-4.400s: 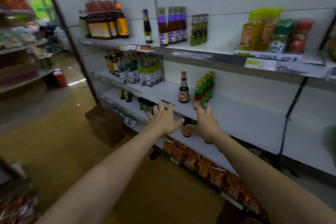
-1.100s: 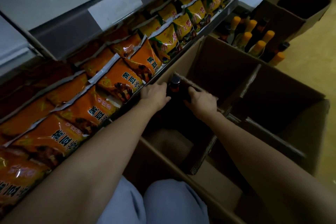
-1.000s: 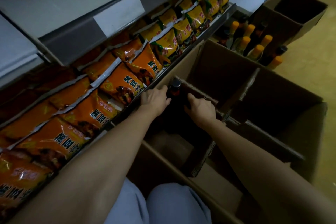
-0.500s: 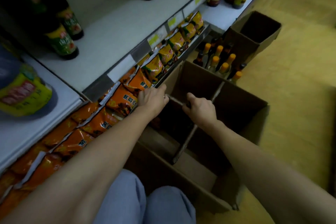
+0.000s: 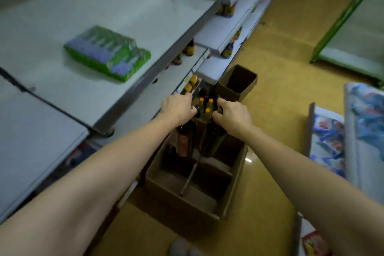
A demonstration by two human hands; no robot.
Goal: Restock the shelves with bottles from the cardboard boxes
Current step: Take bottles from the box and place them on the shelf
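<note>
Our left hand (image 5: 178, 108) has its fingers curled round the top of a dark bottle with an orange-red label (image 5: 184, 141), and our right hand (image 5: 232, 114) is curled the same way round the neck of a second dark bottle (image 5: 212, 141). Both bottles hang straight down from our grips, long axes near upright, their bases level with or just above the rim of the divided cardboard box (image 5: 234, 181). We judge them lifted out of the box's far cells, though blur keeps us from saying whether the bases are fully free of the dividers.

Taking that box as our landmark: the shelves lie to its left, so the left-hand bottle is the nearer one to go up. The wide shelf (image 5: 124, 16) above and left of the box has plenty of bare surface, with only a green packet (image 5: 108, 54) lying flat on it, well apart from the front edge. That edge overhangs the box's left side, so we would need to bring the bottles outward toward the aisle before raising them, or the caps could catch under the lip.

Just beyond the box stands a cluster of orange-capped bottles (image 5: 204, 106), close under our knuckles, and past those a smaller open box (image 5: 224, 87). Right of the box the floor is open yellow, giving room to swing.
</note>
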